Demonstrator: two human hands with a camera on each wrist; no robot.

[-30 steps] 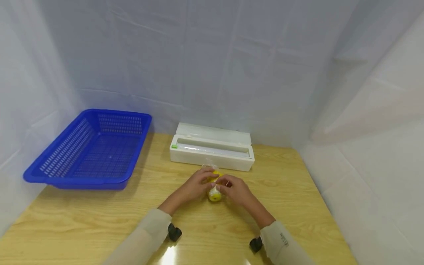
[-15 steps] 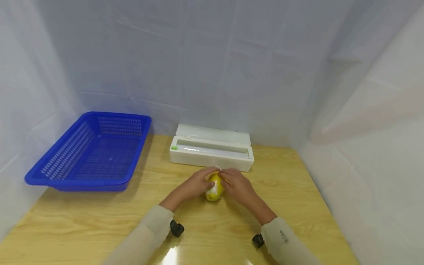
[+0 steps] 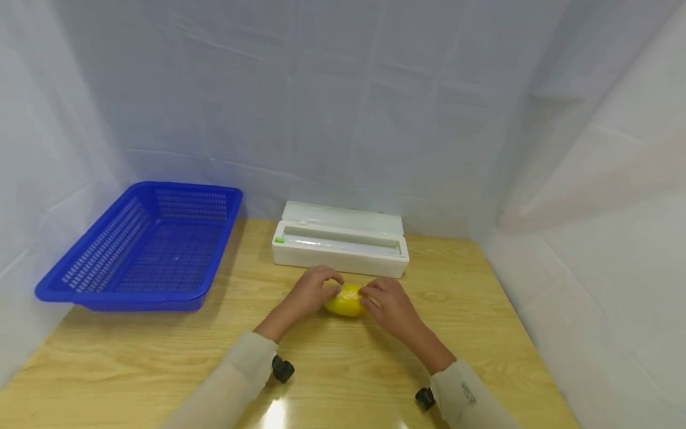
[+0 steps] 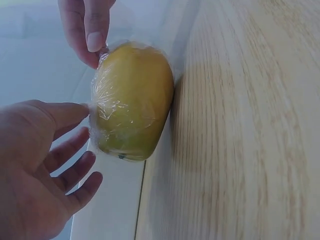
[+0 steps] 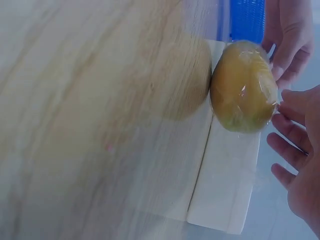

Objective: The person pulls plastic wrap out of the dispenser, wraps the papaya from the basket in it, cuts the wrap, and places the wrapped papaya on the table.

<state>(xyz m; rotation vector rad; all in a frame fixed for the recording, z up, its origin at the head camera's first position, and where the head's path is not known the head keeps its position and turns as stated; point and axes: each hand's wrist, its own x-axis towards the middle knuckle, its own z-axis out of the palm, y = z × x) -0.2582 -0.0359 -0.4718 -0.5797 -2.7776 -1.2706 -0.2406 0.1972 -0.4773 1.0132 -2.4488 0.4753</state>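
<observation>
A yellow mango [image 3: 345,302], greenish at one end, lies sideways on the wooden table between both hands. Clear cling film [image 4: 111,107] covers it, wrinkled and shiny on its upper side. On the left, my left hand [image 3: 311,295] touches the film with its thumb tip; its index finger arches clear of the thumb, and the other fingers are loosely spread in the left wrist view. My right hand [image 3: 393,304] pinches the film at the mango's right end between thumb and forefinger. In the right wrist view, its remaining fingers [image 5: 287,150] stand off the fruit.
Behind the hands stands a long white cling film box [image 3: 337,257], its lid raised and a roll [image 3: 343,244] inside. A blue plastic basket [image 3: 214,280] sits at the left. White sheeting [image 3: 343,119] closes off the back and sides of the table [image 3: 343,381].
The mango has turned from pointing toward me to lying crosswise. Both hands have shifted from meeting at its far end to its left and right ends, the left thumb and forefinger parting.
</observation>
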